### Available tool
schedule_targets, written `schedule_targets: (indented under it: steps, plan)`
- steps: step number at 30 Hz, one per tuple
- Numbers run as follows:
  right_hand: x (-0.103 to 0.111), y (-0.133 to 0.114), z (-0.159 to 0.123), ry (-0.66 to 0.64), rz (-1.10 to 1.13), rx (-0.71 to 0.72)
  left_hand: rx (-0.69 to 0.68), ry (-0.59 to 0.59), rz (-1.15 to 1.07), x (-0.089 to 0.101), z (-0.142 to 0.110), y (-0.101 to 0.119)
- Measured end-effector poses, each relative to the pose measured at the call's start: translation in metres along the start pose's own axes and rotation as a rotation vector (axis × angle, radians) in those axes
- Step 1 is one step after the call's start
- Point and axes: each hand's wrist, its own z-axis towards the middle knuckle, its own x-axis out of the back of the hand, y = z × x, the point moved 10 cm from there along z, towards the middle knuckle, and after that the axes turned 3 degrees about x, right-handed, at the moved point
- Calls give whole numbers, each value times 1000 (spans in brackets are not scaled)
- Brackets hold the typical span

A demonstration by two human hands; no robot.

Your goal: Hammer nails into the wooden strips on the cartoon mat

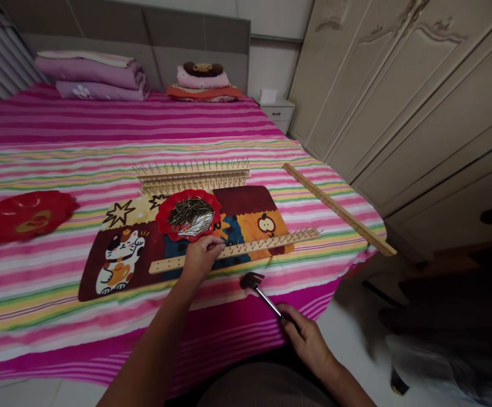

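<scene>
My right hand (pixel 307 339) is wrapped round the black handle of a claw hammer (pixel 266 299), its head resting low over the bed's near edge. My left hand (pixel 204 253) pinches at a wooden strip (pixel 169 265); whatever its fingertips hold is hidden. Right of those fingers, a row of nails stands up along the strip, while bare holes show at its left end. Just behind my left hand sits a red scalloped dish (pixel 163 225) filled with loose nails and a clear plastic piece. Under the dish and strip lies a patterned mat (pixel 93 277) with a cat picture.
Several nail-studded wooden strips (pixel 195 174) lie behind the dish. Another bare-looking strip (pixel 339 209) slants across the right side, its end past the bed edge. A red plate (pixel 23 217) lies at left on the striped bedspread (pixel 38 282). Folded bedding (pixel 95 73) is stacked far back.
</scene>
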Motion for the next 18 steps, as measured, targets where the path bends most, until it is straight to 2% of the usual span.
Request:
schedule_targets:
  steps: [4, 7, 11, 13, 16, 18]
  plan:
    - [7, -16, -3, 13, 59, -1, -47, 18, 59, 0, -2, 3]
    - [16, -47, 3, 13, 99, 4, -93, 47, 166, 0, -4, 8]
    - [31, -100, 29, 51, 50, 115, -115, 65, 249, -2, -6, 9]
    - [36, -118, 45, 81, 2, 179, -136, 72, 267, -4, -7, 9]
    - [35, -133, 63, 104, -65, 254, -176, 83, 257, -5, -7, 10]
    - [30, -136, 71, 75, -105, 280, -198, 100, 255, -4, -7, 11]
